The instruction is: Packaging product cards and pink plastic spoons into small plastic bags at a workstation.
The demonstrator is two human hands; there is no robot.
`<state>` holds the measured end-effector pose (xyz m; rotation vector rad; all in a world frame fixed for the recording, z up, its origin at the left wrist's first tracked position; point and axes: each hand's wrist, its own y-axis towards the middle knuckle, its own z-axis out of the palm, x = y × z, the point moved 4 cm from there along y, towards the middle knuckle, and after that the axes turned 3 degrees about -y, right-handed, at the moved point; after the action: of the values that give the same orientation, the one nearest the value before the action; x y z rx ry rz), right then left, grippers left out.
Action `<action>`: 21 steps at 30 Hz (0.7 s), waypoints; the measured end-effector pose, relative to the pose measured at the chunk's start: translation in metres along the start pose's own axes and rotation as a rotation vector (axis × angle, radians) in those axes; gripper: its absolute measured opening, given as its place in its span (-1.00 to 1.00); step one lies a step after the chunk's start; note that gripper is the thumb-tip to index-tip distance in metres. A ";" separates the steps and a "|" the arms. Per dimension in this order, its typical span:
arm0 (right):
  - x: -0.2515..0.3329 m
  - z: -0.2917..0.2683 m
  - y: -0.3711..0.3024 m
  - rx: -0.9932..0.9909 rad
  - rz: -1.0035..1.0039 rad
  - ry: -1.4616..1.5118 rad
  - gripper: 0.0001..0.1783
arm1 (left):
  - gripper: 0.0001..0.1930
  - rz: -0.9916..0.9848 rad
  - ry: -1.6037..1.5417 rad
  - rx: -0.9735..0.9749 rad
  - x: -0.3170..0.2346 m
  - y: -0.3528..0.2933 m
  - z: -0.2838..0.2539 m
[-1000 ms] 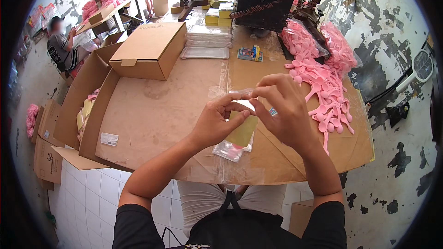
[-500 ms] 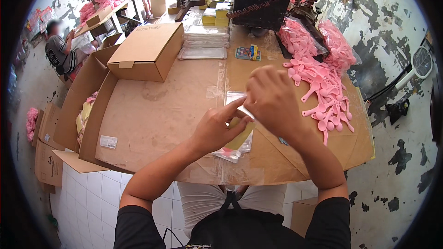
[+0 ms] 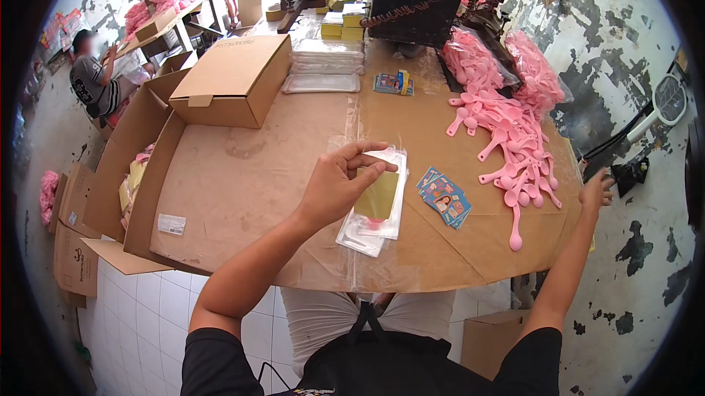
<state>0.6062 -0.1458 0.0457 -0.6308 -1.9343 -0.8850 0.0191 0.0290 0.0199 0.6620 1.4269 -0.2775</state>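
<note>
My left hand (image 3: 341, 182) is over the middle of the table, its thumb and fingers closed at the top edge of a clear plastic bag with a yellow-green packet (image 3: 377, 198) in it. A little pink shows below the packet. Under it lie several flat clear bags (image 3: 361, 243). My right hand (image 3: 596, 189) is stretched out past the table's right edge, fingers apart, with nothing visible in it. Between the hands lies a fanned stack of blue picture cards (image 3: 445, 198). Beyond the cards spreads a heap of pink spoons (image 3: 518, 154).
A closed cardboard box (image 3: 231, 80) stands at the back left, beside stacked clear bags (image 3: 323, 73). More cards (image 3: 394, 83) lie behind my hands. An open carton (image 3: 139, 168) adjoins the left edge. A person (image 3: 95, 77) sits at far left. A racket-shaped object (image 3: 670, 100) hangs at right.
My right hand has left the bag and swung far right, its fingers spreading. My left hand has shifted slightly up with the bag. The blue cards, mostly hidden before, now show.
</note>
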 end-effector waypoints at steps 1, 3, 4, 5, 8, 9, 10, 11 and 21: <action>-0.005 -0.006 -0.009 -0.097 -0.042 -0.315 -0.50 | -0.64 0.000 -0.001 -0.001 0.002 0.000 0.001; -0.007 -0.017 -0.025 -0.295 -0.127 -0.947 -0.42 | -0.69 -0.011 -0.097 -0.047 0.006 0.000 0.005; -0.006 -0.020 -0.029 -0.396 -0.167 -1.263 -0.37 | -0.69 -0.010 -0.099 -0.043 0.005 0.003 0.005; 0.025 0.010 -0.043 -0.348 -0.273 -1.207 -0.44 | -0.72 -0.060 -0.068 -0.015 0.005 0.003 0.003; 0.104 0.110 -0.090 0.072 -0.474 -0.507 -0.54 | -0.75 -0.093 -0.062 0.017 0.012 0.002 0.004; 0.113 0.140 -0.108 0.224 -0.336 -0.329 -0.59 | -0.76 -0.073 -0.081 0.012 0.013 0.002 0.003; 0.126 0.174 -0.129 0.403 -0.348 -0.230 -0.59 | -0.76 -0.078 -0.072 0.010 0.015 0.002 0.002; 0.145 0.200 -0.150 0.571 -0.361 -0.137 -0.60 | -0.76 -0.092 -0.084 0.005 0.015 0.002 0.003; 0.173 0.312 -0.208 1.047 -0.126 0.335 -0.72 | -0.77 -0.062 -0.212 -0.018 0.015 0.000 0.008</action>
<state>0.2152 -0.0154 0.0202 0.2506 -1.8160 0.0399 0.0276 0.0276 0.0058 0.5576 1.2467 -0.3722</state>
